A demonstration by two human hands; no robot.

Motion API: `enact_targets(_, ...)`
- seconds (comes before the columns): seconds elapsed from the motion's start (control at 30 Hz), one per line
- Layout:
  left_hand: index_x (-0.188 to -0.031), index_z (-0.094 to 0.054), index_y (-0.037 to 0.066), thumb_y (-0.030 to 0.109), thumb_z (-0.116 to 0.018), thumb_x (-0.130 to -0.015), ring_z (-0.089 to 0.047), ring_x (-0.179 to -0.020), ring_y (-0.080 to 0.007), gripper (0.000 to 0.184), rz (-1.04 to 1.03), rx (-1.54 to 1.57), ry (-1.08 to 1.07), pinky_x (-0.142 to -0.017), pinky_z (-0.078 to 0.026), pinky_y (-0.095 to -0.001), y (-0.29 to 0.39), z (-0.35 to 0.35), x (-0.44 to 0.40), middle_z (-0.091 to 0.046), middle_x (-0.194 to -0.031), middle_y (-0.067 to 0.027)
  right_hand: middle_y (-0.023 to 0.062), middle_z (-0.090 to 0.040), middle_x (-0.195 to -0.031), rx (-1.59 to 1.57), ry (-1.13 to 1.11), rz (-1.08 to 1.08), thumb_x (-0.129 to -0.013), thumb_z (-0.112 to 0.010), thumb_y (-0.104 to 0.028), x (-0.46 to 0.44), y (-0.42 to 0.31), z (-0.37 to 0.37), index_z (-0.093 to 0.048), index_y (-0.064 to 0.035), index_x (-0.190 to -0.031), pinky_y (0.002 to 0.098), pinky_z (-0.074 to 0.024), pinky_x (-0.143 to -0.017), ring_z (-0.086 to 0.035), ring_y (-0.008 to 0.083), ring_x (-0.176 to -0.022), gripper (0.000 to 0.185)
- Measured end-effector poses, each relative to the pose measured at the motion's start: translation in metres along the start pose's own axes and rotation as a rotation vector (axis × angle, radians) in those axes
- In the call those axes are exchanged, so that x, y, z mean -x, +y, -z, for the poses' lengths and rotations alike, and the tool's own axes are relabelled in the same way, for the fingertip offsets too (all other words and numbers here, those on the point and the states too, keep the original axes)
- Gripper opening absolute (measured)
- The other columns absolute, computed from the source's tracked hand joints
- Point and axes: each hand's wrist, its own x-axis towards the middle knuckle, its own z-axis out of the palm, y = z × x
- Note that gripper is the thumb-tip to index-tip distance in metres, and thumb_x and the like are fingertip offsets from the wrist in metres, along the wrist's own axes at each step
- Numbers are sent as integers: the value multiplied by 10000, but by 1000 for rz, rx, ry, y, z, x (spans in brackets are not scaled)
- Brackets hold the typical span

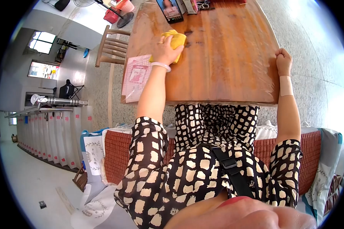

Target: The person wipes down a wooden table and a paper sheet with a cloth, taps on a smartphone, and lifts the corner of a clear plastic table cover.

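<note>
My left hand (165, 51) presses a folded yellow cloth (178, 41) against the wooden table (225, 49), near its left side. The fingers lie over the cloth, and a pale bangle circles that wrist. At the table's right edge, my right hand (284, 62) is closed in a fist with nothing seen in it. A beige band wraps the right wrist. Clear plastic sheeting covers the tabletop. Under it, or on it, a pink and white printed sheet (137, 76) lies at the near left corner; I cannot tell which.
A phone (169, 11) stands propped at the table's far side, with scissors (203, 5) and small items beside it. A wooden chair (112, 46) stands left of the table. Behind it are a fan (125, 20) and a red basket (111, 15). I sit on a brown-matted sofa (116, 156).
</note>
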Motion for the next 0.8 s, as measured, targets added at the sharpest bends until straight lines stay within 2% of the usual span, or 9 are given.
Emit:
enact_targets(0.07,-1245,-566,119,570,-658,-718,-515,-1179,-349,699,-34,16,-27,-981,-420,-418,23,-2,1,-500,-1331,-184,88,-607,-663,4,1,-2,-759,-464,-85,0,-1,2,-650,-88,-737,314,-464,-628,-570,190,-629,187)
enact_targets(0.13,-1277,-557,210,599,-619,-707,-479,-1209,-355,692,-159,44,-61,-1008,-360,-485,49,-4,13,-495,-1353,-147,91,-605,-661,-11,4,39,-760,-463,-85,2,-4,2,-650,-90,-737,316,-465,-626,-571,197,-626,188)
enact_targets(0.2,-1271,-560,208,575,-639,-703,-450,-1221,-365,681,-255,113,-122,-1017,-348,-492,83,9,34,-489,-1349,-149,92,-606,-661,-19,-10,17,-759,-462,-83,0,-1,1,-649,-88,-735,316,-467,-629,-575,198,-631,189)
enact_targets(0.23,-1259,-558,203,537,-672,-717,-445,-1221,-383,647,-332,142,-83,-1026,-352,-498,97,12,47,-483,-1331,-179,93,-606,-661,-19,-19,4,-758,-461,-81,0,1,1,-649,-88,-735,317,-468,-630,-577,199,-633,189)
enact_targets(0.37,-1196,-599,200,471,-731,-670,-467,-1173,-368,606,-557,291,-21,-992,-356,-483,138,28,80,-521,-1275,-161,89,-606,-657,-10,-7,60,-756,-458,-74,0,2,2,-644,-81,-728,314,-468,-631,-572,183,-631,189)
enact_targets(0.63,-1179,-607,205,402,-772,-653,-503,-1133,-345,586,-638,439,-26,-942,-405,-451,138,19,74,-549,-1245,-122,45,-589,-635,-54,-12,48,-755,-451,-38,3,-3,4,-635,-64,-718,273,-446,-605,-538,126,-616,189)
enact_targets(0.8,-1189,-604,229,398,-769,-653,-522,-1116,-323,586,-576,370,22,-934,-412,-448,129,6,51,-566,-1237,-116,31,-565,-629,-67,-30,46,-762,-442,-8,4,-2,8,-628,-45,-723,252,-428,-592,-515,104,-615,193)
